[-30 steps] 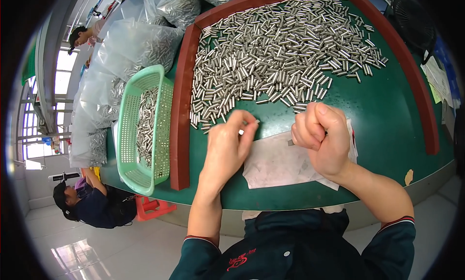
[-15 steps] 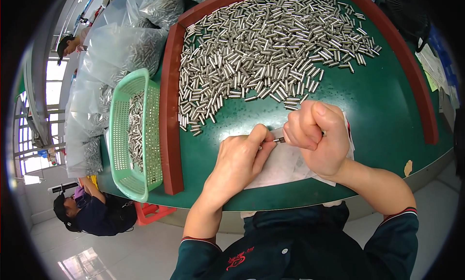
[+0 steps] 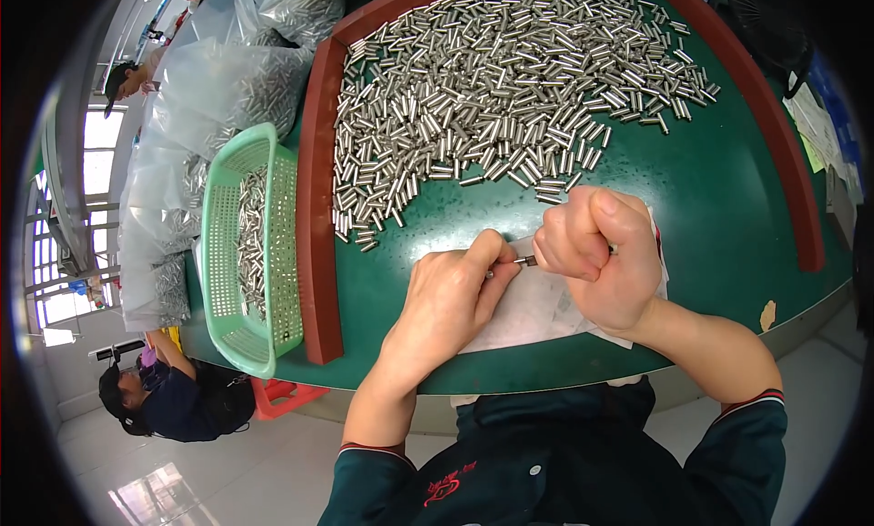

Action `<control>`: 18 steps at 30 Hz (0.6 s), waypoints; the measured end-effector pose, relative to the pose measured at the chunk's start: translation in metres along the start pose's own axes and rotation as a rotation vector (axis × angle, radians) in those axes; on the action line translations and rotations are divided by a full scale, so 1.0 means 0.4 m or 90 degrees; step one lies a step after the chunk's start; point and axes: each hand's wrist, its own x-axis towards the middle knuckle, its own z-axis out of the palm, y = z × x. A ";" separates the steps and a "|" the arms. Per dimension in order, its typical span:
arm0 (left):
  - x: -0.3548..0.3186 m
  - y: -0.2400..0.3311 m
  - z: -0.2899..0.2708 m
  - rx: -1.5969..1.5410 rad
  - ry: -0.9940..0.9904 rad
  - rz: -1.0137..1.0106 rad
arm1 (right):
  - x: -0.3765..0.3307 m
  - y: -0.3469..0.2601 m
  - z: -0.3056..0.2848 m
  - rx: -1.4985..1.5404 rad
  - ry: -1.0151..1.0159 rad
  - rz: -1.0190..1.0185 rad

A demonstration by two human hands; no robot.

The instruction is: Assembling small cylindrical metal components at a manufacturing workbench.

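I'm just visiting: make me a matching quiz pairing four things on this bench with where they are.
Things:
1. mesh basket
2. loose metal tubes
3. white paper
4. clear bags

Places:
A. under the hands
B. spread over the green table top
C. left of the red-brown rim
D. stacked beyond the basket, far left

Pairs: 1-C, 2-B, 3-A, 4-D

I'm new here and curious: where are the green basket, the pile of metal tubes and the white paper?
green basket (image 3: 289,253): head view, right side wall.
pile of metal tubes (image 3: 492,98): head view, pile's middle.
white paper (image 3: 528,312): head view, bare part between the hands.
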 end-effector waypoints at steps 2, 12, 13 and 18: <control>-0.001 -0.001 -0.002 0.003 0.003 -0.014 | -0.002 0.002 0.002 -0.001 0.001 0.000; 0.014 0.003 -0.012 -0.011 -0.022 -0.010 | -0.014 0.014 0.028 -0.107 0.008 -0.048; 0.013 0.004 -0.011 -0.017 -0.018 -0.013 | -0.016 0.015 0.032 -0.137 0.007 -0.071; 0.011 0.013 -0.007 -0.005 -0.011 -0.014 | -0.015 0.009 0.043 -0.157 0.041 -0.068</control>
